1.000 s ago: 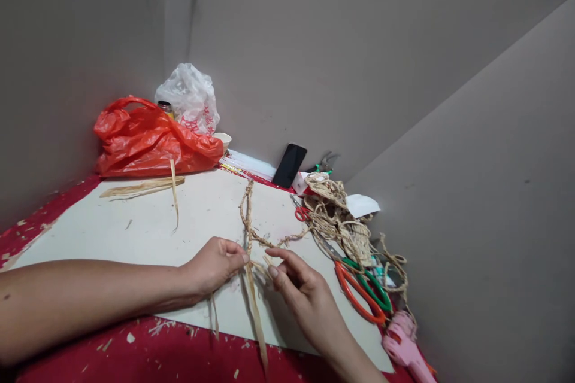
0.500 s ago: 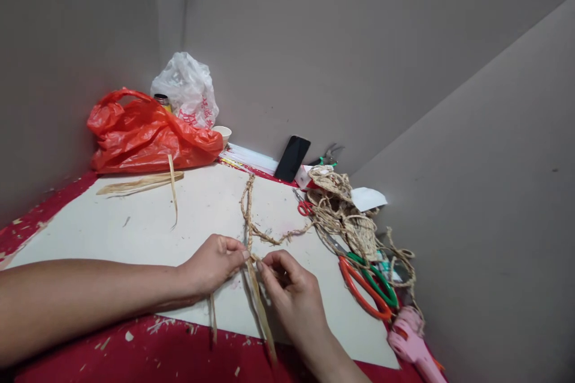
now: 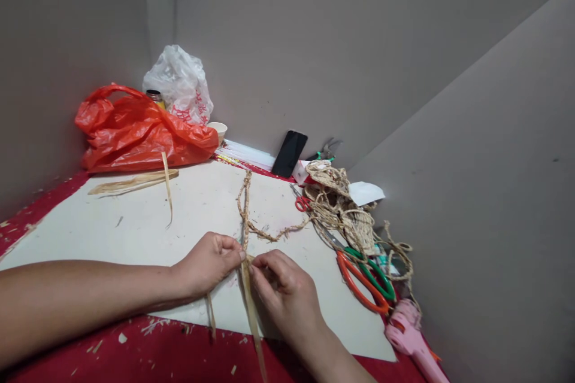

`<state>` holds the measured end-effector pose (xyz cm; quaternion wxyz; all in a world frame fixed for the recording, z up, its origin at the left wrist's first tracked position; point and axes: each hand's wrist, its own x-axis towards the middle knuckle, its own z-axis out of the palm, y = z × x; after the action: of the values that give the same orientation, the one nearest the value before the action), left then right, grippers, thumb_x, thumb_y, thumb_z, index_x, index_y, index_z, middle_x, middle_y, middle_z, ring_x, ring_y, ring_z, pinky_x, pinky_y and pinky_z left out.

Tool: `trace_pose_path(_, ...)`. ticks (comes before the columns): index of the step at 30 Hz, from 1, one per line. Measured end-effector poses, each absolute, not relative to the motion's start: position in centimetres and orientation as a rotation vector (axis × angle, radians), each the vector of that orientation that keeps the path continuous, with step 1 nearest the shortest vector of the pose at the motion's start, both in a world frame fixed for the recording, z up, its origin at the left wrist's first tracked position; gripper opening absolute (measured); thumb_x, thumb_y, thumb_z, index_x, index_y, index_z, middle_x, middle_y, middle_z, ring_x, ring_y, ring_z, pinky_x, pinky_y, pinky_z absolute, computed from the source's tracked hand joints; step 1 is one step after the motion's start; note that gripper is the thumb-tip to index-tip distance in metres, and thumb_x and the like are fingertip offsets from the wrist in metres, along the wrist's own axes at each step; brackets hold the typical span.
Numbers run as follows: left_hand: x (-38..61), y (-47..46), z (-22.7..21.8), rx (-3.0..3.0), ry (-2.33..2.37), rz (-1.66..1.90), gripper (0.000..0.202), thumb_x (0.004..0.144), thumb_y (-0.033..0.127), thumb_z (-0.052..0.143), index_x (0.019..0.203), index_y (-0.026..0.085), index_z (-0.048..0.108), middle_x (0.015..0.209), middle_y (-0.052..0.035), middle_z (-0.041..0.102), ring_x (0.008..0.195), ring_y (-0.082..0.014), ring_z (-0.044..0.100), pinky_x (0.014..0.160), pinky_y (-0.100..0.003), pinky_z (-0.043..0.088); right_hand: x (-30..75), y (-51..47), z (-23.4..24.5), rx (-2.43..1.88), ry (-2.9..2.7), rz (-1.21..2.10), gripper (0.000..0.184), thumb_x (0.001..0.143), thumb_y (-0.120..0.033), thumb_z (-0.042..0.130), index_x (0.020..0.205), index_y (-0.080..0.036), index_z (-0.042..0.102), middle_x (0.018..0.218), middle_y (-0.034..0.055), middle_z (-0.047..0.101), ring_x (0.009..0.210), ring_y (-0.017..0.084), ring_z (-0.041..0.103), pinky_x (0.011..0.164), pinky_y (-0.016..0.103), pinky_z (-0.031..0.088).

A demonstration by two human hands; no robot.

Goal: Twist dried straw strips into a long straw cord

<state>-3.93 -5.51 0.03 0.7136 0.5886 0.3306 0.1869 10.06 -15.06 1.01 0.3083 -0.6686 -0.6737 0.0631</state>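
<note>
A braided straw cord [image 3: 247, 215] runs down the middle of the white board, its lower end between my hands. My left hand [image 3: 210, 264] pinches the braid at its working end. Close beside it, my right hand [image 3: 285, 287] is closed, thumb against forefinger, on a dry straw strand that comes off the braid. A long pale straw strip [image 3: 250, 311] hangs from the braid toward the board's near edge. Another short strand [image 3: 211, 314] sticks out below my left wrist. From the braid a thin twisted cord trails right toward the rope heap.
Coiled straw rope [image 3: 341, 209] lies at right with large orange-and-green-handled scissors [image 3: 366, 281], small red scissors [image 3: 302, 202] and a pink glue gun [image 3: 411, 335]. At the back are a phone [image 3: 290, 154], pliers [image 3: 327, 149], a paper cup [image 3: 218, 130] and a red bag [image 3: 144, 137]. Loose straw strips [image 3: 135, 182] lie left.
The view has shifted slightly, so everything sits a little further left. The hanging strip now hangs straighter down. Both hands keep their pinch at the braid's end.
</note>
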Motion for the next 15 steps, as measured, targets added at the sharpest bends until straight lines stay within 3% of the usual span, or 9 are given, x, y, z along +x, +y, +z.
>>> trace_pose_path(2,-3.9,-5.5,0.1,1.31,0.729,0.416,0.028,0.074,0.039,0.057,0.063,0.014,0.054,0.046,0.0075,0.039,0.046,-0.0058,0.027,0.046,-0.02,0.02,10.4,-15.0,1.1,-1.759,-1.807,0.077,0.014,0.084,-0.023,0.053,0.095,-0.018,0.059,0.088,0.0078,0.064,0.083,0.02,0.059,0.072,0.03,0.047)
trace_pose_path(4,-3.9,-5.5,0.2,1.297,0.712,0.409,0.027,0.073,0.038,0.057,0.063,0.014,0.054,0.046,0.0077,0.04,0.045,-0.0058,0.027,0.046,-0.02,0.02,10.8,-14.9,1.1,-1.738,-1.856,-0.019,0.029,0.083,-0.025,0.054,0.111,-0.016,0.054,0.103,0.0118,0.062,0.096,0.023,0.056,0.081,0.035,0.045)
trace_pose_path(6,-3.9,-5.4,0.3,1.276,0.691,0.402,0.026,0.073,0.037,0.057,0.064,0.014,0.055,0.047,0.0076,0.041,0.046,-0.0059,0.028,0.046,-0.02,0.022,11.1,-14.7,1.3,-1.74,-1.934,-0.023,0.033,0.085,-0.026,0.052,0.116,-0.015,0.051,0.107,0.0134,0.061,0.099,0.025,0.054,0.083,0.037,0.044)
trace_pose_path(9,-3.9,-5.4,0.3,1.279,0.691,0.401,0.024,0.073,0.035,0.057,0.064,0.013,0.056,0.05,0.0067,0.043,0.048,-0.0063,0.031,0.048,-0.019,0.025,11.3,-14.4,1.7,-1.817,-2.07,0.223,0.02,0.09,-0.026,0.042,0.098,-0.017,0.058,0.088,0.009,0.065,0.083,0.021,0.058,0.073,0.032,0.044)
trace_pose_path(15,-3.8,-5.2,0.0,1.416,0.684,0.414,0.021,0.073,0.03,0.055,0.068,0.012,0.061,0.056,0.0031,0.051,0.054,-0.0085,0.041,0.055,-0.021,0.033,10.9,-13.9,2.3,-1.925,-1.911,0.686,0.031,0.091,-0.031,0.036,0.068,-0.018,0.052,0.061,0.0016,0.056,0.055,0.013,0.049,0.055,0.024,0.034)
